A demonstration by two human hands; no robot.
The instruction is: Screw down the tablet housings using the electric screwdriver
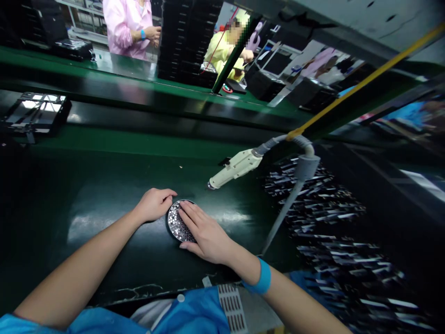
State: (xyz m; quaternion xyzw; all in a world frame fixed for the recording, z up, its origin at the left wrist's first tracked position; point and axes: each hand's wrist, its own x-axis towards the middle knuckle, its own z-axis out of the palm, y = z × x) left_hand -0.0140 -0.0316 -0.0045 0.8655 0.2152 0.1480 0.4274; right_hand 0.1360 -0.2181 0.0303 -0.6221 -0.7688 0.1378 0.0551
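Reaching over the right side of a round, silver-rimmed dish (168,222) of small shiny metal pieces (176,223) on the dark green table (111,178), the bare right hand (205,232) is nearer, fingers extended; the bare left hand (155,204) curls just left, contents unclear.

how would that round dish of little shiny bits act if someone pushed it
The round dish would probably slide rather than tip, since it looks wide and low on a glossy bench. The shiny bits may shift, being small and seemingly loose.
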